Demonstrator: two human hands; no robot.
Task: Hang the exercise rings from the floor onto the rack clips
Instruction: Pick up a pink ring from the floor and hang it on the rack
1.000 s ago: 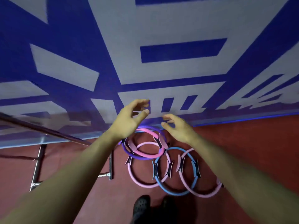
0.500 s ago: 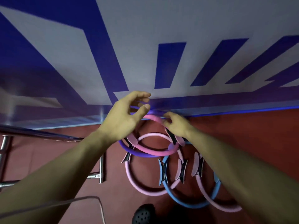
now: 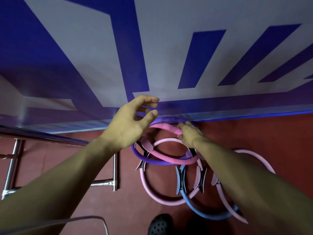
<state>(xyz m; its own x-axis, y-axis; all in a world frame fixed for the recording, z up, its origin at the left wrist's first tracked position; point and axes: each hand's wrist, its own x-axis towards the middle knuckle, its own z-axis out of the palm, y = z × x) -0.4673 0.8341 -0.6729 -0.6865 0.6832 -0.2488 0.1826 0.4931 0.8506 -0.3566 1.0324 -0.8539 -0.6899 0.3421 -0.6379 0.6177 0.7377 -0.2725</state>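
Note:
Several exercise rings lie overlapping on the red floor by the wall: a bright pink ring (image 3: 171, 158), a purple ring (image 3: 152, 160) under it, a pale pink ring (image 3: 152, 192), a blue ring (image 3: 199, 211) and another pale pink ring (image 3: 257, 158) at the right. My right hand (image 3: 190, 134) is down on the far rim of the bright pink ring, fingers curled over it. My left hand (image 3: 132, 122) hovers above the rings' far left edge, fingers spread and curved, holding nothing. No rack clips are visible.
A chrome rack frame (image 3: 10, 167) with a horizontal bar (image 3: 42, 136) stands at the left. A blue and grey patterned wall (image 3: 152, 56) rises directly behind the rings. My black shoe (image 3: 160, 224) is at the bottom, and a thin cable (image 3: 67, 219) crosses the lower left.
My right hand has dropped down from above the rings and closed on the bright pink ring's rim. My left hand moved forward a little, staying open. The view tilted closer to the wall.

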